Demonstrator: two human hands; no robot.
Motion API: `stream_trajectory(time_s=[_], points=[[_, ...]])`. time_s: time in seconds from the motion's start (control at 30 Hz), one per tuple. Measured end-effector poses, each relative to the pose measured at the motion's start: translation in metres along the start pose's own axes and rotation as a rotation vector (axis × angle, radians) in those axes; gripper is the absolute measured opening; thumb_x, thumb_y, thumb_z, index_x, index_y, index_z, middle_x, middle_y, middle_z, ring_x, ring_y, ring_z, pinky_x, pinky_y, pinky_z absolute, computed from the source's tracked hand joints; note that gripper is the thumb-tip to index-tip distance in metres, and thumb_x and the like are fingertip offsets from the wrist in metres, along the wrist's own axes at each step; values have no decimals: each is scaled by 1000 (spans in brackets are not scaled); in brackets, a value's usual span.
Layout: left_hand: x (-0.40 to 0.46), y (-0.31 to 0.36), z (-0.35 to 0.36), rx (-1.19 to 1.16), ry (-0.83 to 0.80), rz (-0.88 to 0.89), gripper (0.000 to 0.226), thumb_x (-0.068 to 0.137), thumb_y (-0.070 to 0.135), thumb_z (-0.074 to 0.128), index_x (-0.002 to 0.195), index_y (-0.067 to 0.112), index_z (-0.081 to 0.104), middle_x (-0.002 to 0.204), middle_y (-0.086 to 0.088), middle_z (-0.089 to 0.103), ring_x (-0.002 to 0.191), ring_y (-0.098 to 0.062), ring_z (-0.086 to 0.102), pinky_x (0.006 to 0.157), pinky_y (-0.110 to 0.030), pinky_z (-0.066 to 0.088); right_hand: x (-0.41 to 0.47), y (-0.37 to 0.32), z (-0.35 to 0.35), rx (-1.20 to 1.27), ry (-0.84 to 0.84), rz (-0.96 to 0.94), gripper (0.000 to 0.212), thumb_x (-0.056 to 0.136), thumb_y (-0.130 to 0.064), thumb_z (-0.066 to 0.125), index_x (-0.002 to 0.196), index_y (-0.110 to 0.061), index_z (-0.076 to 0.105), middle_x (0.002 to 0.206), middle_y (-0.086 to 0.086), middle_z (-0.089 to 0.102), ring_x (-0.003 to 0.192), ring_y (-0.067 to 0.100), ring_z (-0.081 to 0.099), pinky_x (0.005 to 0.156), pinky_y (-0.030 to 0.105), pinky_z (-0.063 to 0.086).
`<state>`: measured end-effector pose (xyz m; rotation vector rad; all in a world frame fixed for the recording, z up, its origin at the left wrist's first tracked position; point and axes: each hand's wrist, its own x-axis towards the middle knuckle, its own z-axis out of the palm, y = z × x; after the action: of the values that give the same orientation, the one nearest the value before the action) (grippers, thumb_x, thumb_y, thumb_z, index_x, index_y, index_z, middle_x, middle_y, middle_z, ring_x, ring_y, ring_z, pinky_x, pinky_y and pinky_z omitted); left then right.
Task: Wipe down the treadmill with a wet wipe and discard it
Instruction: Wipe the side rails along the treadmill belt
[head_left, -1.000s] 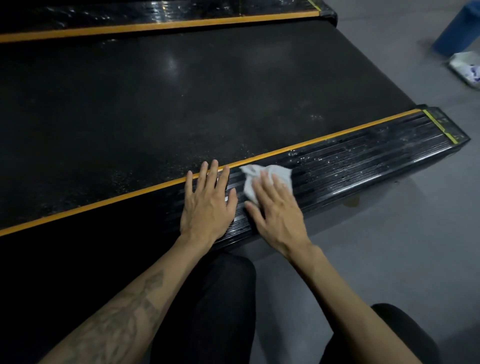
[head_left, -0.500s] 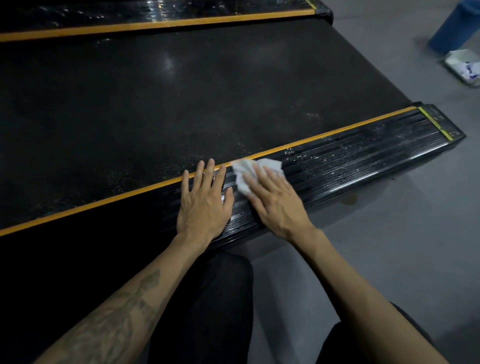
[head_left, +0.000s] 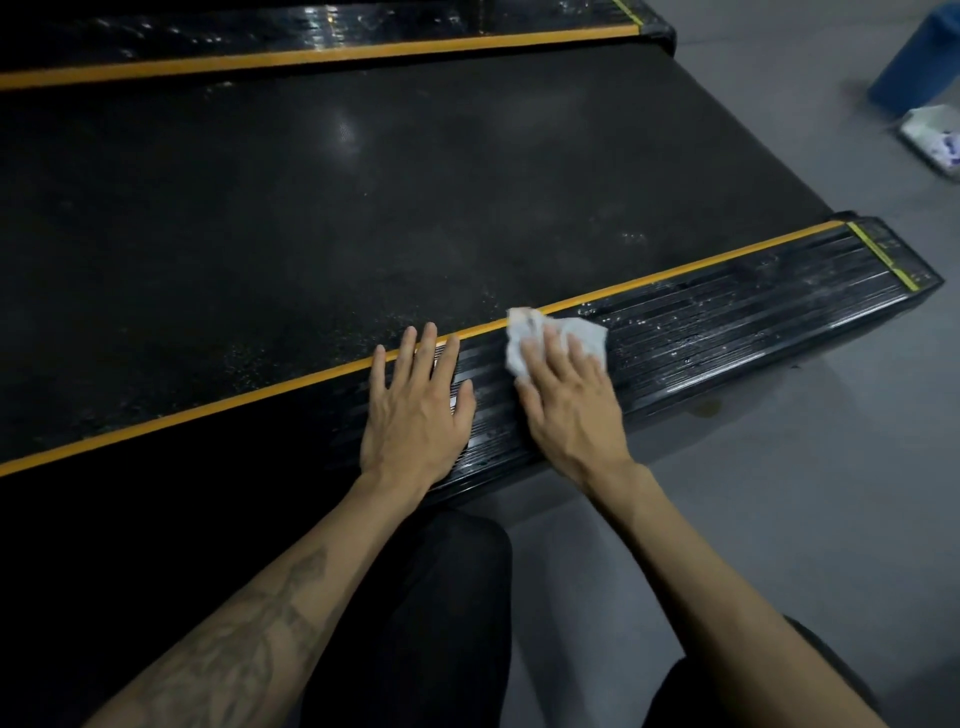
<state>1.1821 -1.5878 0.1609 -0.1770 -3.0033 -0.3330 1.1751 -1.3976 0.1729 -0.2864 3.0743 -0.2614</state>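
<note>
The black treadmill belt (head_left: 363, 197) fills the upper left, edged by a yellow stripe and a ribbed black side rail (head_left: 727, 317) that looks wet toward its right end. A crumpled white wet wipe (head_left: 524, 332) lies on the rail under the straight fingers of my right hand (head_left: 571, 400), which presses it flat. Just to the left, my left hand (head_left: 415, 410) rests flat on the same rail with its fingers spread, their tips reaching the yellow stripe.
Grey floor lies right of the treadmill. A blue bin (head_left: 919, 57) stands at the top right corner with a white wipe packet (head_left: 935, 137) on the floor beside it. My dark-trousered knees (head_left: 426, 623) are below the rail. A second rail (head_left: 311, 31) runs along the far side.
My right hand slid the wipe left toward my left hand, then back right along the rail. My left hand has stayed planted.
</note>
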Motion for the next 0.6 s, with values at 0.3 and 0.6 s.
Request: stream_trajectory(time_s=[0.3,0.6], points=[[0,0,0,7,-20,-2,67,103,50,20,160,18,35,169,-8,25,159,-24,16,128,-54,12,11,8,-4,22,-16,54,69,101,-46,7,161,-24,32,170,9,21,156,33,21,125,54,19],[0,1,-1,1,-22,2,68,103,51,19,159,18,35,169,-9,26,158,-25,17,128,-53,11,22,17,-7,20,-20,11,71,98,-46,7,162,-24,28,170,5,21,157,31,19,127,51,13]])
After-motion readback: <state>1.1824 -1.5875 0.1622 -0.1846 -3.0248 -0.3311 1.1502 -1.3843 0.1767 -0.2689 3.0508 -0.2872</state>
